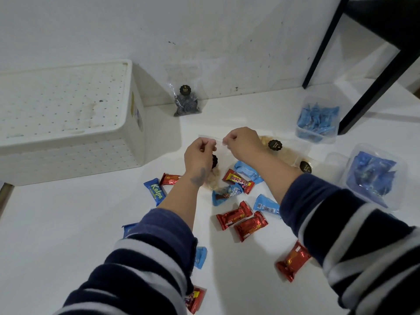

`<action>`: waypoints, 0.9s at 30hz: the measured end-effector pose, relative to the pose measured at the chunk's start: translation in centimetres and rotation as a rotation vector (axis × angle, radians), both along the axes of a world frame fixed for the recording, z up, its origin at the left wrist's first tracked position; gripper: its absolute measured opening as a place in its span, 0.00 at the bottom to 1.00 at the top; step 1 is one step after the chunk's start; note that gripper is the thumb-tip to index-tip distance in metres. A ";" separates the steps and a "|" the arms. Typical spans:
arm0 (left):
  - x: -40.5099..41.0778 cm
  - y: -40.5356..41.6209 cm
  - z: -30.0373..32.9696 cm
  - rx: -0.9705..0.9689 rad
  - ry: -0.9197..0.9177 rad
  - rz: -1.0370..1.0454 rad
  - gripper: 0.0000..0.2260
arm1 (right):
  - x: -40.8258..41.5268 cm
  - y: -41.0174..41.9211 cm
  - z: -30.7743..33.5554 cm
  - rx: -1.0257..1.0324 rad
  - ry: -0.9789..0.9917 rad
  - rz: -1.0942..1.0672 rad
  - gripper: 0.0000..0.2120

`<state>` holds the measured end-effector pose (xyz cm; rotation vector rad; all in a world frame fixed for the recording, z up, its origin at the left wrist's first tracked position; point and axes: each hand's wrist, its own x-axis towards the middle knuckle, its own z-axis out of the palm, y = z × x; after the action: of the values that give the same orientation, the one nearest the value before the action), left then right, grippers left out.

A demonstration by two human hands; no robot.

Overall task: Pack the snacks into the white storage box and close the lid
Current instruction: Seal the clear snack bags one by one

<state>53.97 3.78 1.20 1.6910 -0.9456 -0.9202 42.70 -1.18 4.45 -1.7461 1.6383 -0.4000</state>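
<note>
At the bottom of the frame, striped sleeves (pixel 145 264) reach forward over the white table (pixel 56 223). Around them lie loose snacks: red wrapped bars (pixel 242 220) at lower centre, another red bar (pixel 293 261) lower right, and small blue packets (pixel 266 204), one reading "Kalpa" (pixel 156 192).

Further in, at the centre of the frame, the left hand (pixel 198 156) and right hand (pixel 242 145) are raised just apart, each pinching the top edge of a clear bag (pixel 219 144) that hangs between them. Its contents look pale and crumbly, but the left wrist covers most of them.

Right of centre lie more clear bags with dark round labels (pixel 273 145). At the right edge stand two clear tubs of blue sachets (pixel 372 178), the nearer one partly cut off by the sleeve.

At upper left sits the white storage box (pixel 68 123), lid on, so its inside is hidden. A bag of dark spiral pieces (pixel 186 103) leans against the wall at upper centre.

Judging by how things lie, packing has barely begun: nearly every snack is out on the table, and the box needs opening, filling and closing.
</note>
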 end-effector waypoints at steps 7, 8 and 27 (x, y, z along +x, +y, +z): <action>1.9 2.5 -3.1 0.007 -0.417 -0.163 0.18 | 0.2 -0.4 0.4 -0.009 -0.103 0.054 0.08; 2.2 2.8 -3.4 0.043 -0.370 -0.225 0.21 | 0.2 -0.4 0.3 -0.019 -0.128 0.044 0.08; 2.9 -4.8 -0.4 -0.107 -0.398 -0.131 0.26 | 1.6 -4.1 -1.8 -0.118 -0.367 -0.011 0.26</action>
<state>56.84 -1.06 0.85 1.7693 -1.3582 -0.6114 44.26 -5.33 2.66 -1.6310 1.3835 -0.7863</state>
